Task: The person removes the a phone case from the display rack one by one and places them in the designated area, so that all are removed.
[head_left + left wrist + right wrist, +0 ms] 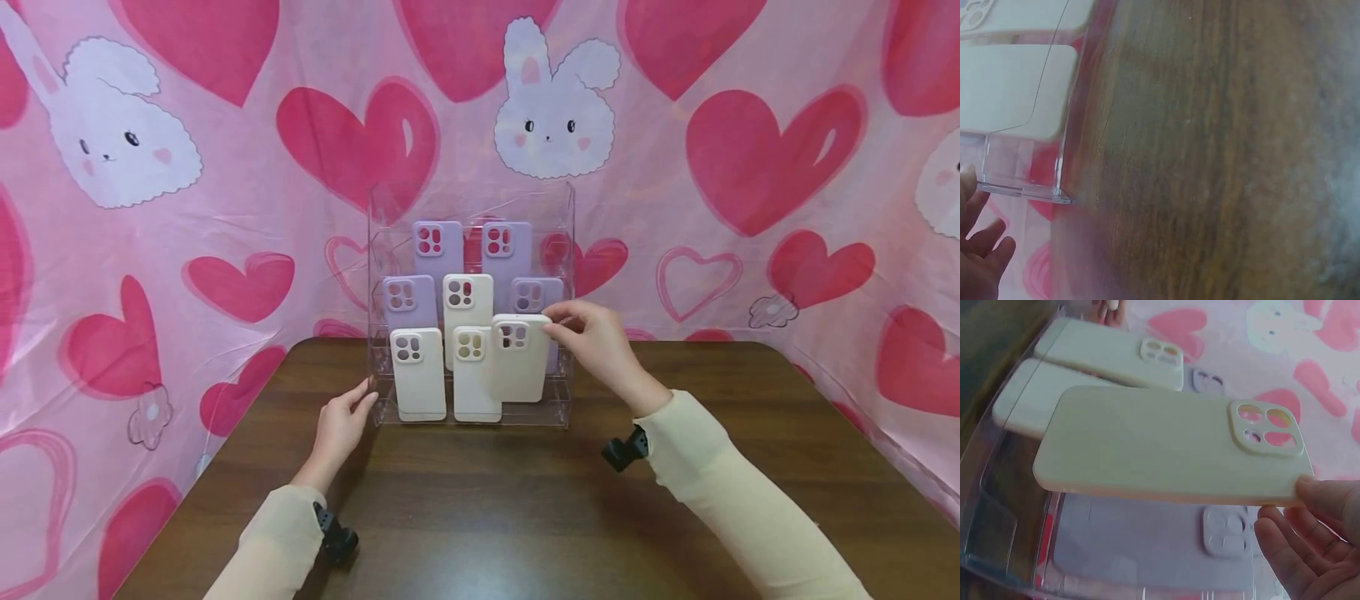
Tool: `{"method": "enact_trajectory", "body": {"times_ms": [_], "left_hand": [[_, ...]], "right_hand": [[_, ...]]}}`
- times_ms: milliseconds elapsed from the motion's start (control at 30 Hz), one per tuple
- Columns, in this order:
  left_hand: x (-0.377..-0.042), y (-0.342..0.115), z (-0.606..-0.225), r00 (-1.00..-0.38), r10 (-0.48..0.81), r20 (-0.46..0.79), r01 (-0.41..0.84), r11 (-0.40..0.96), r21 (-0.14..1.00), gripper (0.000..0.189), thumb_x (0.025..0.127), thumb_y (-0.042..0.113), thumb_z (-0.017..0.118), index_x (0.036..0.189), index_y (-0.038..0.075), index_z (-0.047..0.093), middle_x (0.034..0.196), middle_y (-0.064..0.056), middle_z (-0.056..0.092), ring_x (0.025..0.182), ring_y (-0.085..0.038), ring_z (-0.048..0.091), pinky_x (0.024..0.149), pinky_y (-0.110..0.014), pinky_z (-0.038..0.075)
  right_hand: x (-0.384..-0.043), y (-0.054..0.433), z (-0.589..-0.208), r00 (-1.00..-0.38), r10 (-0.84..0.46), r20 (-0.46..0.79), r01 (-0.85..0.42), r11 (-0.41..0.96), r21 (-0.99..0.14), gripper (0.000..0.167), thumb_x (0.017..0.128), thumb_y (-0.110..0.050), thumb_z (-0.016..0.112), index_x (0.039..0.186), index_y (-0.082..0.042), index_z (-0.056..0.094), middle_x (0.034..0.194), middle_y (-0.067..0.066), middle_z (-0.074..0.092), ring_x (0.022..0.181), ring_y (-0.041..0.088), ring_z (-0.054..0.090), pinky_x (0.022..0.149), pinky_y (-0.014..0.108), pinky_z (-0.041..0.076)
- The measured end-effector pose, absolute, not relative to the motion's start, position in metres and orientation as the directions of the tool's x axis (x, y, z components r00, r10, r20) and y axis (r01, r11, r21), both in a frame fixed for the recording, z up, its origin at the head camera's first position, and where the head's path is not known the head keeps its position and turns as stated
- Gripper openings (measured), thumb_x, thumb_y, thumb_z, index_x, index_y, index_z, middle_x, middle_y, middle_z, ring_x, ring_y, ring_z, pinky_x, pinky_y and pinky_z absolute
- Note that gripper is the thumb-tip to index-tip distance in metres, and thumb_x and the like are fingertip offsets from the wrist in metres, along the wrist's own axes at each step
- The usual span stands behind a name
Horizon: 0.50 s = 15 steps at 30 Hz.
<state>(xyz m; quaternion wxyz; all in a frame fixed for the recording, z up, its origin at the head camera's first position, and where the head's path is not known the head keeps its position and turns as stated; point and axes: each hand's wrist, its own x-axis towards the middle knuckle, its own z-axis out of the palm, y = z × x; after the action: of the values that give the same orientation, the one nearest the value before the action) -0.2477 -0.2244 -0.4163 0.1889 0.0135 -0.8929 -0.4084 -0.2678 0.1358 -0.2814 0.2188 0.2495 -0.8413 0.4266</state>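
My right hand (596,337) pinches a cream phone case (1141,444) by its top corner between thumb and fingers. The case hangs upright in front of the lower right of a clear acrylic display stand (471,424), overlapping a neighbouring white case in the head view. My left hand (341,429) grips the stand's left side wall low down, thumb on one face and a finger on the other in the left wrist view. On the bottom tier are a white phone case (420,379) at the left and another white phone case (472,383) in the middle.
Higher tiers hold another white phone case (468,300) and several lilac phone cases (409,304). The stand is on a dark wooden table (480,500). Behind it hangs a pink cloth (465,133) printed with hearts and rabbits.
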Motion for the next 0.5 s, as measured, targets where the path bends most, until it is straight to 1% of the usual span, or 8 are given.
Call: {"method": "enact_trajectory", "body": {"times_ms": [100,300,433,500], "left_hand": [[-0.247,-0.224,-0.416,-0.926,-0.177,0.334,0.135,0.672,0.728,0.039,0.092,0.018,0.058,0.127,0.002,0.054,0.125,-0.016,0.052,0.117,-0.035,0.047,0.098,-0.050,0.038],[-0.245,-0.224,-0.415,-0.916,-0.178,0.360,0.146,0.688,0.711,0.039,0.091,0.017,0.059,0.126,0.001,0.054,0.123,-0.017,0.053,0.115,-0.036,0.048,0.096,-0.051,0.039],[-0.245,-0.224,-0.415,-0.913,-0.178,0.367,0.147,0.696,0.703,0.038,0.091,0.017,0.059,0.126,0.001,0.055,0.123,-0.017,0.053,0.114,-0.036,0.048,0.095,-0.051,0.040],[-0.245,-0.224,-0.415,-0.915,-0.178,0.361,0.143,0.694,0.706,0.038,0.091,0.017,0.059,0.126,0.001,0.054,0.123,-0.017,0.053,0.115,-0.036,0.048,0.093,-0.051,0.042]], "right_hand": [[-0.264,0.128,-0.279,-0.783,-0.249,0.570,-0.610,0.486,-0.626,0.019,0.080,-0.008,0.072,0.098,-0.002,0.068,0.086,0.008,0.067,0.065,0.017,0.059,0.055,0.025,0.051],[-0.258,0.113,-0.287,-0.831,-0.293,0.473,-0.555,0.390,-0.734,0.018,0.081,-0.010,0.071,0.097,-0.003,0.068,0.085,0.006,0.066,0.066,0.019,0.059,0.060,0.029,0.055],[-0.257,0.104,-0.296,-0.845,-0.330,0.422,-0.519,0.315,-0.794,0.019,0.081,-0.008,0.071,0.097,0.000,0.068,0.086,0.009,0.066,0.068,0.023,0.061,0.063,0.031,0.056],[-0.257,0.099,-0.301,-0.852,-0.342,0.397,-0.497,0.288,-0.819,0.020,0.080,-0.007,0.071,0.098,0.002,0.067,0.086,0.011,0.066,0.068,0.024,0.062,0.064,0.031,0.057]]}}
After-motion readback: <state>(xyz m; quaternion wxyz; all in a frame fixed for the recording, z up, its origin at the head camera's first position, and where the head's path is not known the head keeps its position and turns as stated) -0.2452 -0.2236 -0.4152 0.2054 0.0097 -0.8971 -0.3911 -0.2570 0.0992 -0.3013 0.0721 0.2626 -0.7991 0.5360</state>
